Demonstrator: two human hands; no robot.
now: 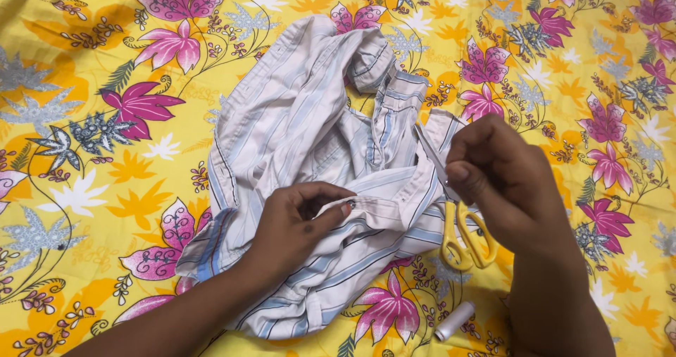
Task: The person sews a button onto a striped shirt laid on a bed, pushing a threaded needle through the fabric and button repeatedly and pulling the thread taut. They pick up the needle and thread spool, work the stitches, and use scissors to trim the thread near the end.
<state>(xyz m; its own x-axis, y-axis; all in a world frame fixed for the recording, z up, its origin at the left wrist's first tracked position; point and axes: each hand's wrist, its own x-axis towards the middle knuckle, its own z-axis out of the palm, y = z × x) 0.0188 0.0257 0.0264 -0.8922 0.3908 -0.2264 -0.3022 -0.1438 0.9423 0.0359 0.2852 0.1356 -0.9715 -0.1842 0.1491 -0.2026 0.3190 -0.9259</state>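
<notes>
Striped white-and-blue shirt (310,160) crumpled mid-sheet on yellow floral bedsheet (84,188). Left hand (296,223) pinching a folded shirt edge. Right hand (503,184) raised, fingertips pressed together, contents too small to tell. Yellow-handled scissors (461,223) partly beneath it; white thread spool (454,322) nearby.

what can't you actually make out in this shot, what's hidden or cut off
Head view only:
- Right hand: the fingertips pinch together, but whatever is between them is too small to see.
- Yellow-handled scissors: that hand covers the middle; only blade tip and loops show.
- Striped shirt: crumpled, its folds hide its own inner parts, and the left hand covers one edge.
- White thread spool: small, detail unclear.
</notes>
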